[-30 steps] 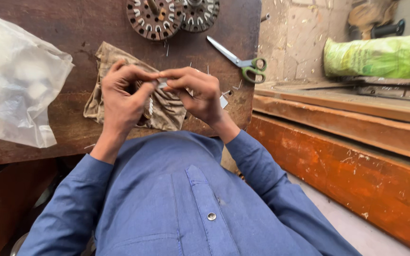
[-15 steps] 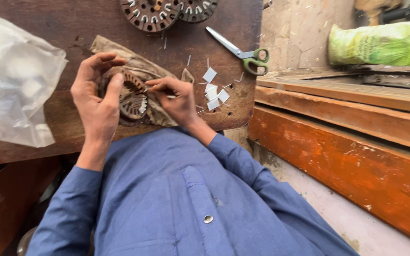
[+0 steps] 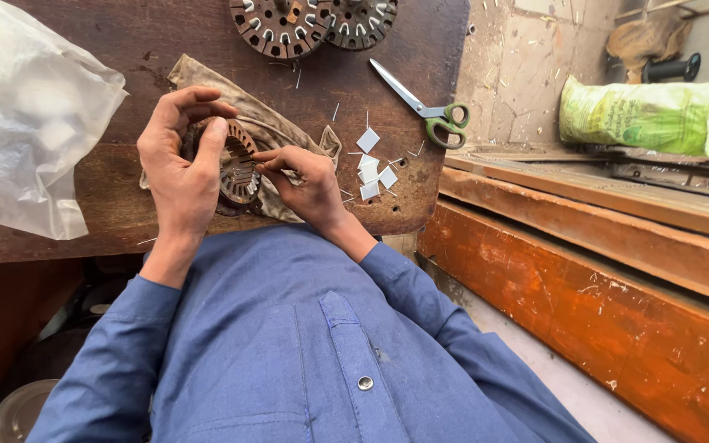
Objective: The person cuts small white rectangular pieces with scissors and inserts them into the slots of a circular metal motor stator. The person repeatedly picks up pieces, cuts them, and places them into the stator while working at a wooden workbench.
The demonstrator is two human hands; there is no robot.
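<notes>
left hand (image 3: 180, 168) clamped around round, slotted, rusty-brown metal stator ring (image 3: 238, 171), above beige cloth (image 3: 276, 135) on dark wooden table (image 3: 125, 193). right hand (image 3: 307, 182) at 3 o'clock, fingertips pinched together at ring's slots. white paper squares (image 3: 373, 168) further toward 3 o'clock.

Blue long-sleeved shirt, chest pocket, silver snap button, bare hands, possibly denim

Dark wooden table (image 3: 125, 221); on it: clear plastic bag (image 3: 26, 115), dirty cloth (image 3: 281, 135), scissors (image 3: 424, 107), paper squares (image 3: 371, 168), two slotted metal cores (image 3: 309, 20).
</notes>
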